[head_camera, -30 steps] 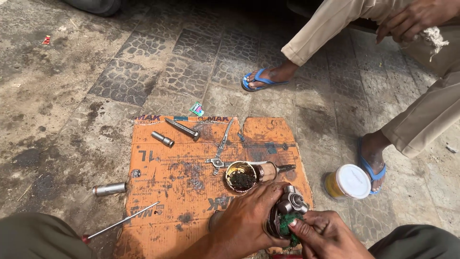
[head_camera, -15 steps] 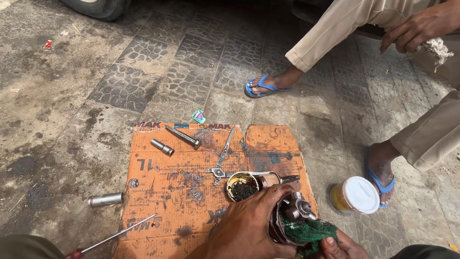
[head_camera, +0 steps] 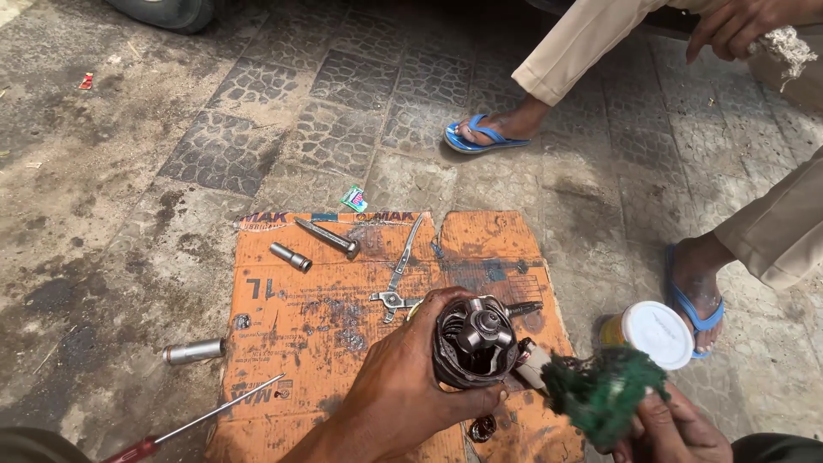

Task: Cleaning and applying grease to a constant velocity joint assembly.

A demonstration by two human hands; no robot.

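Our left hand is closed around the greasy metal joint, held above the orange cardboard; our right hand grips a green rag just beside it. We think the joint could slip from the oily fingers and fall on the pliers (the grip looks one-handed). Compared with half a second ago, the joint is now turned with its open face toward us, and the rag is off it, to the right.
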